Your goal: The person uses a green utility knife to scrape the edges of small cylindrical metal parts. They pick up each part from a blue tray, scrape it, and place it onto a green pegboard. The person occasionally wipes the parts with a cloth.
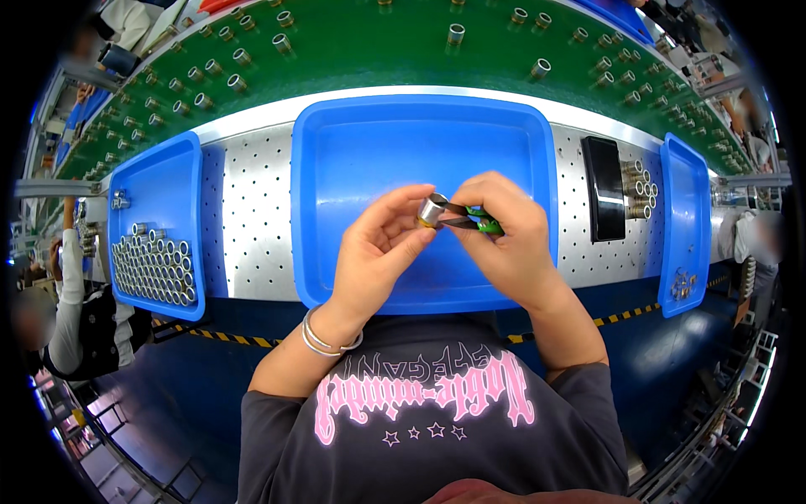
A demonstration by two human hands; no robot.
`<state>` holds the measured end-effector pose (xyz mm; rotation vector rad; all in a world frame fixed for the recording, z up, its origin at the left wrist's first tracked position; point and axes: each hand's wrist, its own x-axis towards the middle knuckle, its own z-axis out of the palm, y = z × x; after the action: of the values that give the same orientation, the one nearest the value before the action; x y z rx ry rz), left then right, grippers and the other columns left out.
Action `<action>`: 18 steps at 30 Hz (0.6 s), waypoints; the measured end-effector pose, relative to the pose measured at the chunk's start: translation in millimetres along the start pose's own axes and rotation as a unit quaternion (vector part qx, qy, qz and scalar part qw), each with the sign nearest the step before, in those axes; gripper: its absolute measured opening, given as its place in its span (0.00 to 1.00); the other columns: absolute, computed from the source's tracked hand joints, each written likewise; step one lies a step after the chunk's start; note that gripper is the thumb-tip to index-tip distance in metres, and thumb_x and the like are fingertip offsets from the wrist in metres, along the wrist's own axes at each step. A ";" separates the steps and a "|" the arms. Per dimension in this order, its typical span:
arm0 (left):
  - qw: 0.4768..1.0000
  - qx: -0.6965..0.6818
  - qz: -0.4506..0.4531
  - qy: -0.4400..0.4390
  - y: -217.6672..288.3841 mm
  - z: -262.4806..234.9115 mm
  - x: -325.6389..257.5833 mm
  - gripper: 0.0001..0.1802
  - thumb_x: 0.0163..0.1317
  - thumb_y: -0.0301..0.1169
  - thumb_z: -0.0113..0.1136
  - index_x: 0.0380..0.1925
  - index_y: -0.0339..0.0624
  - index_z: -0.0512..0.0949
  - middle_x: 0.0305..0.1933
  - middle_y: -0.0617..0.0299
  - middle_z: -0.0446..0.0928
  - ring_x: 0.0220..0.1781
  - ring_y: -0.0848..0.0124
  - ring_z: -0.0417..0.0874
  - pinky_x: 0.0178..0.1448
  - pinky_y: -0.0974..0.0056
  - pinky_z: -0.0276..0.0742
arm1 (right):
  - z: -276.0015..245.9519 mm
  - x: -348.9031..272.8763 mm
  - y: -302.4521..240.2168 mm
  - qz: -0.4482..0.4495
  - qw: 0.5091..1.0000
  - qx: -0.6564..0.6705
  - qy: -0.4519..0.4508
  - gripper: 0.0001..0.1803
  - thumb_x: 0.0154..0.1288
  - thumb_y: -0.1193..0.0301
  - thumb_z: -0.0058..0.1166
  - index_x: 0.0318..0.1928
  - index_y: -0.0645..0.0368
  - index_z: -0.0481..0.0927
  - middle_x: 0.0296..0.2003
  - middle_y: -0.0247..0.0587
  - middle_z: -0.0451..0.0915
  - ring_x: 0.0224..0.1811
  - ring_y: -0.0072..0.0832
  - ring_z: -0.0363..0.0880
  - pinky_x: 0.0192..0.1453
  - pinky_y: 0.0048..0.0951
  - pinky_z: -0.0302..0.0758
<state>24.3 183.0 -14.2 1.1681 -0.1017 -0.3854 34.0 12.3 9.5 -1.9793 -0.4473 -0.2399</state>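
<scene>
Over the middle blue tray [420,105], my left hand [379,244] pinches a short silver metal ring [432,210] between thumb and fingertips. A yellowish band shows at the ring's lower edge. My right hand [506,239] is closed round a small hand tool with green handles [484,220] and dark jaws, which looks like pliers or snips. The jaws reach to the ring, one at its open mouth and the other beside its lower side. Part of the handles is hidden inside my right hand.
A left blue tray [155,181] holds many upright metal rings [155,265]. On the right lie a black phone-like slab [603,189], several rings [642,189] and another blue tray [682,210] with small pieces. Scattered rings stand on the green surface [369,50] beyond. Other people are at both sides.
</scene>
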 end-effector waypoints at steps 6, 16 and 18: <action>0.997 -0.036 -0.043 -0.059 -3.9 2.0 -1.9 0.28 0.59 0.20 0.54 0.60 0.34 0.61 0.50 0.49 0.74 0.51 0.63 0.78 0.55 0.63 0.74 | -10.6 17.2 6.9 0.021 0.999 -0.021 0.026 0.08 0.48 0.82 0.56 0.32 0.63 0.75 0.28 0.43 0.75 0.28 0.36 0.76 0.31 0.27 0.71; 0.983 -0.140 -0.116 0.005 5.2 -5.2 2.7 0.26 0.61 0.28 0.56 0.60 0.40 0.65 0.50 0.53 0.75 0.49 0.67 0.79 0.55 0.66 0.73 | -26.6 4.3 13.7 0.081 0.979 0.159 0.098 0.05 0.55 0.81 0.57 0.32 0.63 0.75 0.28 0.29 0.74 0.25 0.11 0.66 0.27 0.12 0.61; 0.984 -0.140 -0.113 0.007 5.1 -4.4 2.9 0.25 0.61 0.28 0.56 0.59 0.40 0.65 0.50 0.52 0.75 0.49 0.66 0.78 0.55 0.66 0.73 | -27.0 4.2 7.2 0.070 0.980 0.170 0.075 0.05 0.55 0.81 0.57 0.32 0.63 0.75 0.28 0.30 0.74 0.26 0.12 0.66 0.28 0.12 0.62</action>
<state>29.5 187.6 -11.6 0.9053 0.0969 -0.5713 41.7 -14.0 16.8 -1.6353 -0.2310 -0.2068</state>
